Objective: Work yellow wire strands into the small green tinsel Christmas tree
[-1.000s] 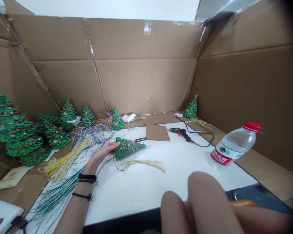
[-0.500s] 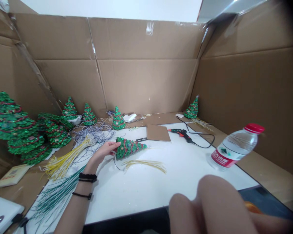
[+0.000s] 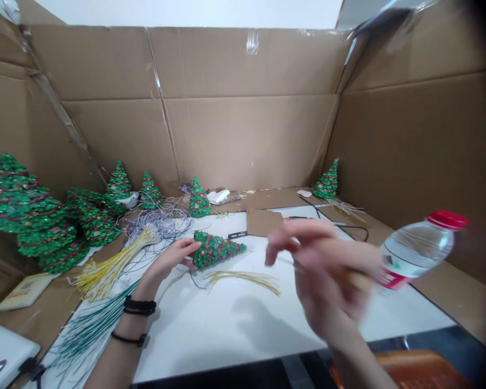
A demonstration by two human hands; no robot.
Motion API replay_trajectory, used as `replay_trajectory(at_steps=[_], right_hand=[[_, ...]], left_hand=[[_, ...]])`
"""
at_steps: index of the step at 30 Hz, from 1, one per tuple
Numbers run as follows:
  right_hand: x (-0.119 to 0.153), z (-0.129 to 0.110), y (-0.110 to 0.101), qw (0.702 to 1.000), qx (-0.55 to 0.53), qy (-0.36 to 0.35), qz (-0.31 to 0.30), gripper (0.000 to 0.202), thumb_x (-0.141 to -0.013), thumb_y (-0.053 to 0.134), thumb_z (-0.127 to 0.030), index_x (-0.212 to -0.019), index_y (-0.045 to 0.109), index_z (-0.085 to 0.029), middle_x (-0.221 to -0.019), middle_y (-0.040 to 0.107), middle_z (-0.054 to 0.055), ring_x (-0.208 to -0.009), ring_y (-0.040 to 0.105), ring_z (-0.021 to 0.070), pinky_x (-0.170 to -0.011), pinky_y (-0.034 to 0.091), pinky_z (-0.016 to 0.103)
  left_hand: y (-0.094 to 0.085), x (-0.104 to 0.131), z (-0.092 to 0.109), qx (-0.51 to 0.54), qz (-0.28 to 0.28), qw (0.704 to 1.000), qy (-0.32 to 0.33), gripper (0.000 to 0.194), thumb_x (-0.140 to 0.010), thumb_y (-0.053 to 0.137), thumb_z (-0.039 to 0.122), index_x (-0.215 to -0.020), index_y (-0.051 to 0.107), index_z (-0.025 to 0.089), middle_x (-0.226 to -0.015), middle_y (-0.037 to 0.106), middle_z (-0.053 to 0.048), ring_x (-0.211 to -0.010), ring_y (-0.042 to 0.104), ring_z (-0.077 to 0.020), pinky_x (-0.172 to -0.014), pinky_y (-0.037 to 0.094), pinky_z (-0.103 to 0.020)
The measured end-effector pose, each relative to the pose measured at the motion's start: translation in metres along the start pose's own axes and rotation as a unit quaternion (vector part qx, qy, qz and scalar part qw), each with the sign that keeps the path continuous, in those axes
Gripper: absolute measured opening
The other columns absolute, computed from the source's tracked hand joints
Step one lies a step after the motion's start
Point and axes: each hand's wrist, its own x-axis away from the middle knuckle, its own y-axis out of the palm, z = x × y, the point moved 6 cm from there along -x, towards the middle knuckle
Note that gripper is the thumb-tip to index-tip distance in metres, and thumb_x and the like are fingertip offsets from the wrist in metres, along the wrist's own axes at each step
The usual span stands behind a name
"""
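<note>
A small green tree with red garland (image 3: 216,249) lies on its side on the white board (image 3: 210,329), its tip to the right. My left hand (image 3: 178,256) holds it at the base, thumb and fingers on either side. Above the board at the right, in front of the bottle, is my right hand (image 3: 328,265), blurred by motion; whether it holds anything cannot be made out. Thin yellow strands (image 3: 245,278) lie just below the tree. Behind it are a brown cardboard square (image 3: 263,221) and a black clip-like piece (image 3: 237,235).
Standing trees (image 3: 198,199) line the back and left. Yellow (image 3: 113,265) and green strands (image 3: 93,324) lie left, near tangled wire (image 3: 162,219). A water bottle (image 3: 419,248) stands right. A white device (image 3: 6,351) is at the lower left; cardboard walls surround the table.
My right hand has come up from the lower right edge over the board, now covering the glue gun. The view has shifted slightly. My left hand stays at the tree's base.
</note>
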Motion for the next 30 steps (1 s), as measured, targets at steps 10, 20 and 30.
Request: replay_trajectory(at_steps=[10, 20, 30], right_hand=[[0.037, 0.229, 0.016, 0.864, 0.382, 0.162, -0.287, 0.03, -0.09, 0.034, -0.021, -0.108, 0.056, -0.025, -0.102, 0.064, 0.004, -0.084, 0.062, 0.0197, -0.062, 0.041, 0.026], [0.049, 0.242, 0.006, 0.83, 0.407, 0.168, -0.343, 0.02, -0.087, 0.043, -0.03, -0.097, 0.059, -0.023, -0.098, 0.06, 0.004, -0.074, 0.062, 0.0179, -0.054, 0.036, 0.025], [0.051, 0.241, 0.008, 0.827, 0.377, 0.195, -0.369, 0.017, -0.085, 0.042, -0.016, -0.09, 0.058, -0.02, -0.096, 0.059, 0.005, -0.077, 0.059, 0.0166, -0.06, 0.035, 0.025]], left_hand=[[-0.012, 0.011, -0.014, -0.046, 0.056, 0.997, -0.031, 0.035, -0.072, 0.059, 0.052, -0.072, 0.051, 0.018, -0.069, 0.043, 0.005, -0.05, 0.055, -0.0089, -0.048, 0.044, -0.022], [-0.012, 0.018, -0.017, -0.037, 0.093, 0.993, -0.069, 0.037, -0.07, 0.062, 0.049, -0.088, 0.048, 0.021, -0.072, 0.046, 0.007, -0.05, 0.057, -0.0085, -0.052, 0.047, -0.023], [-0.018, 0.016, -0.024, -0.006, 0.145, 0.985, -0.097, 0.05, -0.068, 0.066, 0.044, -0.109, 0.051, 0.019, -0.087, 0.057, -0.001, -0.052, 0.055, -0.0086, -0.054, 0.049, -0.026]])
